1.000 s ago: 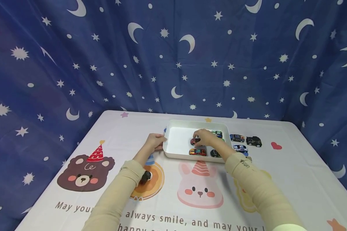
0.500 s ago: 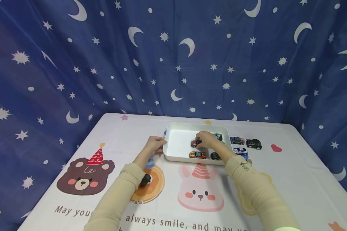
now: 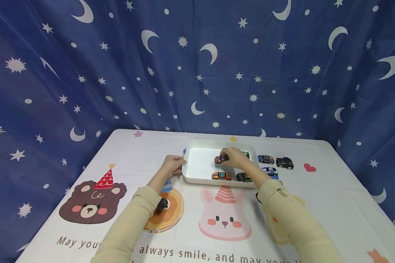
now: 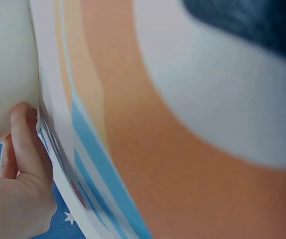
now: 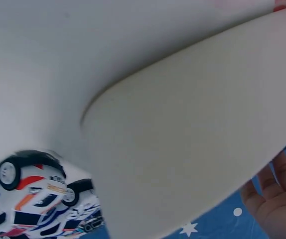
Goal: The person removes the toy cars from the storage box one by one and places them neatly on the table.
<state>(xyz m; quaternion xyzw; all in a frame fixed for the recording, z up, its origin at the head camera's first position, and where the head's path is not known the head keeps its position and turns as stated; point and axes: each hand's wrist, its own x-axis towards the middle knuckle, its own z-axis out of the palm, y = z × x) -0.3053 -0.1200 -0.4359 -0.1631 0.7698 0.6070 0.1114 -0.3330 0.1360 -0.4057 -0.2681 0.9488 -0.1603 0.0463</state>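
Observation:
A white tray (image 3: 197, 160) stands mid-table. My left hand (image 3: 173, 164) holds its left wall, and the fingers (image 4: 23, 144) curl against the wall (image 4: 8, 64) in the left wrist view. Over the tray's middle my right hand (image 3: 234, 157) pinches a small red toy car (image 3: 221, 159). In the tray also lie an orange car (image 3: 221, 176), a dark green car (image 3: 243, 177) and a green car (image 3: 246, 154) partly hidden behind the hand. The right wrist view shows the tray's outer wall (image 5: 198, 129) and a white toy car (image 5: 38, 199).
Right of the tray sit a blue car (image 3: 266, 159), a black car (image 3: 284, 163) and a white-and-blue car (image 3: 270, 170). The tablecloth (image 3: 332, 204) has bear, rabbit and lettering prints. A blue star curtain (image 3: 197, 73) hangs behind the table.
The head view has shifted slightly. My right hand stays on the red car and has barely moved over the tray. My left hand keeps its hold on the tray wall.

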